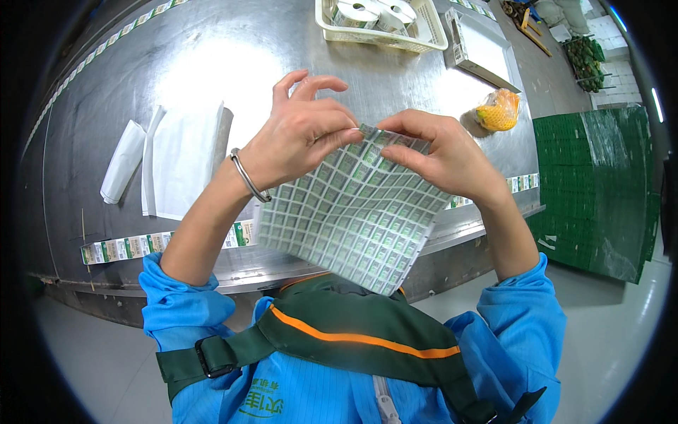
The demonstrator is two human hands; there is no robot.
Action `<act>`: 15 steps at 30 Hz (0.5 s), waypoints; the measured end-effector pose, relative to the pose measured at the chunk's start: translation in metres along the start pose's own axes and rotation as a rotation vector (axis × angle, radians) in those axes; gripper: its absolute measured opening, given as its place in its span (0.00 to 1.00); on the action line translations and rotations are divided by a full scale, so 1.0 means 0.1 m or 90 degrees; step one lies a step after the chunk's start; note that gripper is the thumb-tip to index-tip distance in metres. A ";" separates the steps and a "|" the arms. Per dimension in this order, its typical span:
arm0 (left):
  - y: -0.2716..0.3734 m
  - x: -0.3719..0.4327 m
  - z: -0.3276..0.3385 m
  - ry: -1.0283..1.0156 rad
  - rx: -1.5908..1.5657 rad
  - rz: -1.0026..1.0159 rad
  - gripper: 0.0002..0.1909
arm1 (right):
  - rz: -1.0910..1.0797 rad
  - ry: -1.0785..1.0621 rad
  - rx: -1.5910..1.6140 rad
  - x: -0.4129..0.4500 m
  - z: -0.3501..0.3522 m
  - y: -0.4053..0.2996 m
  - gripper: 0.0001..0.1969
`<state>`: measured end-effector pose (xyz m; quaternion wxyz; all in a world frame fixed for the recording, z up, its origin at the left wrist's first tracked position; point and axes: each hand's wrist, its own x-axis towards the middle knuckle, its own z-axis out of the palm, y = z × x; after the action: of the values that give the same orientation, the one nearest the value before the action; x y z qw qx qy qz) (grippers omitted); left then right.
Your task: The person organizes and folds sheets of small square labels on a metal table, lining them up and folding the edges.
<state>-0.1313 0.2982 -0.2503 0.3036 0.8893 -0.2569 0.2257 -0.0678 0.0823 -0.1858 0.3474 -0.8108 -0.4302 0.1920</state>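
A sheet of small green-and-grey printed labels (349, 212) hangs between my hands, sagging in the middle, its lower corner in front of my apron. My left hand (310, 127), with a metal bangle at its wrist, has thumb and forefinger pinched at the sheet's upper corner, the other fingers raised. Thumb and fingers of my right hand (439, 148) grip the upper edge just to the right. A strip of printed labels (132, 246) runs along the table's near edge, partly hidden behind the sheet and my left forearm.
On the metal table (296, 58) stand a cream plastic basket (381, 42) with label rolls (356, 13), a white box (484, 47) and netted yellow-orange produce (498, 111). White sheets (183, 159) and a white roll (123, 161) lie left. Green crates (588, 196) stand right.
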 end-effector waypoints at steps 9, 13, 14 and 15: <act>-0.03 -0.01 0.07 -0.013 -0.069 -0.088 0.05 | 0.043 -0.012 0.012 0.05 0.04 0.02 0.14; -0.10 0.01 0.02 -0.088 -0.059 -0.076 0.07 | -0.013 -0.024 -0.103 0.05 0.02 0.06 0.15; -0.12 -0.01 0.05 -0.119 -0.080 -0.093 0.07 | -0.004 -0.023 -0.095 0.06 0.02 0.09 0.16; -0.14 -0.02 0.07 -0.150 -0.100 -0.112 0.08 | 0.003 -0.022 -0.086 0.07 0.01 0.11 0.17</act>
<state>-0.1228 0.3036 -0.2618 0.3587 0.9021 -0.2289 0.0720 -0.0588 0.0841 -0.1946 0.2840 -0.8298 -0.4464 0.1776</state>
